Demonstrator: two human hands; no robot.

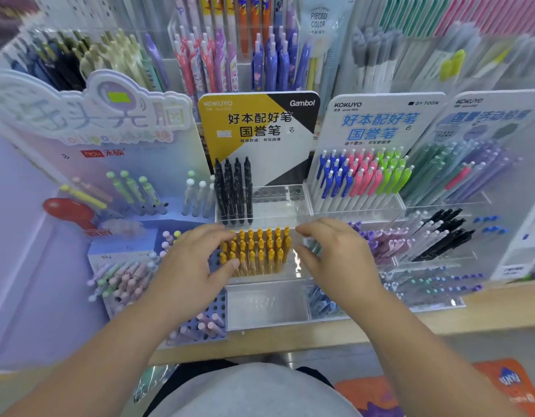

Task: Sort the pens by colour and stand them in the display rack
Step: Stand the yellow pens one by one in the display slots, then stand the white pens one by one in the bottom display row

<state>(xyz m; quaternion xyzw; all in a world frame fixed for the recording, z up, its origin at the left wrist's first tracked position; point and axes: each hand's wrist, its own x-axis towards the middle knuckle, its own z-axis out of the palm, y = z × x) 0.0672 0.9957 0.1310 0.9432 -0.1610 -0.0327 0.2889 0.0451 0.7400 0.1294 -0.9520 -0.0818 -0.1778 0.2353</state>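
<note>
- Pens (pixel 255 251), yellow, upright in tight rows in middle tier of clear display rack (pixel 278 206); one colour per tier, presumably for quick reading by colour.
- Black pens (pixel 234 191) standing at left of upper tier; unfilled holes just beside, to the right.
- Left hand (pixel 197 260) curled round left column of yellow block, thumb on front row, fingers at back row; likely squaring up the rows.
- Right hand (pixel 335 254) half-curled at right end of same tier; touching clear wall or holding anything: cannot tell. Probably bracing rack against the push.
- Rack resting on wooden surface (pixel 440 322).
</note>
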